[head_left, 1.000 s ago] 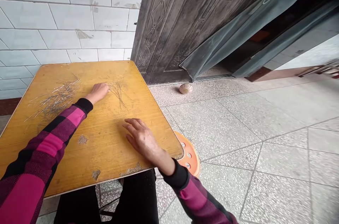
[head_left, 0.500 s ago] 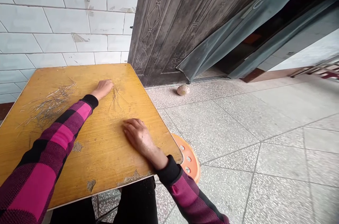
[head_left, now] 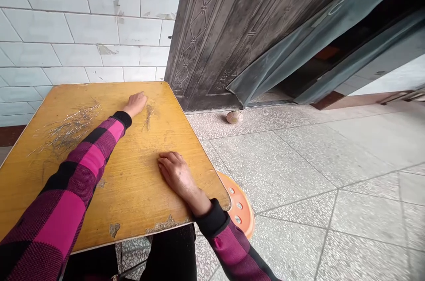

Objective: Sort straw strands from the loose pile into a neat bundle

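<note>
On the yellow wooden table, my left hand (head_left: 135, 103) is near the far edge with its fingers curled together. Whether anything thin is between them is hidden. Just right of its wrist lies a small bunch of thin wire-like strands (head_left: 148, 117), apart from the fingers. A larger loose pile of the same thin strands (head_left: 71, 126) spreads over the left side, beyond my left forearm. My right hand (head_left: 177, 174) rests on the tabletop near the right edge, palm down, fingers loosely bent and holding nothing visible.
The table (head_left: 133, 201) has chipped front edges and stands near a white tiled wall (head_left: 96, 28). An orange stool (head_left: 244, 212) is partly under its right side. A roundish object (head_left: 234, 116) lies on the floor before a dark carved door (head_left: 226, 41) and grey curtain (head_left: 265, 72).
My left hand has moved slightly away from the small bunch of strands, toward the far edge. The strands now lie closer together. My right hand stays in place; the view has shifted a little.
</note>
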A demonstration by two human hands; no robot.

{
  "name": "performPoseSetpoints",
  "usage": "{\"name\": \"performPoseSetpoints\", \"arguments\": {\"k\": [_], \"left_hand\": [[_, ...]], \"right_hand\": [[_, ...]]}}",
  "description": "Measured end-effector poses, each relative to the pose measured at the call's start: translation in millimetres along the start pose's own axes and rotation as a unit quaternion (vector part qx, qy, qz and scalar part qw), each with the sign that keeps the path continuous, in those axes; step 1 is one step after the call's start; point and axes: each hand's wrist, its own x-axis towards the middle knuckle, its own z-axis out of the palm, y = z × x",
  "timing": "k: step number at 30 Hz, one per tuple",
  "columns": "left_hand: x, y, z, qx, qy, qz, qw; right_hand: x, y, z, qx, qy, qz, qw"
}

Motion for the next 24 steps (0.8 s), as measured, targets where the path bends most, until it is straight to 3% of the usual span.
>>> {"name": "performPoseSetpoints", "arguments": {"k": [3,6,8,11,13,16,19,24], "left_hand": [[-27,-11,-22.7,0.023,0.034,-0.035,0.999],[-81,-40,-59.7,0.021,0.097,-0.033,0.995],[-136,-63,-88.0,0.021,0.116,-0.036,0.992],[-235,-91,-120.5,0.044,0.091,-0.072,0.992],[-298,-104,-128.0,0.043,0.055,-0.111,0.991],[-369,-113,-117.0,0.016,0.036,-0.185,0.982],[-396,-116,-92.7,-0.005,0.039,-0.244,0.969],[-369,-116,-61.8,-0.022,0.080,-0.322,0.943]], "right_hand": [[-4,3,1,-0.002,0.013,-0.011,1.000],[-7,5,2,-0.006,0.030,-0.030,0.999],[-8,6,3,-0.004,0.035,-0.048,0.998],[-7,5,2,-0.004,0.046,-0.074,0.996],[-6,5,2,-0.007,0.049,-0.084,0.995],[-5,5,2,-0.020,0.050,-0.095,0.994],[-4,6,5,-0.038,0.052,-0.105,0.992],[-4,9,12,-0.047,0.055,-0.098,0.993]]}}
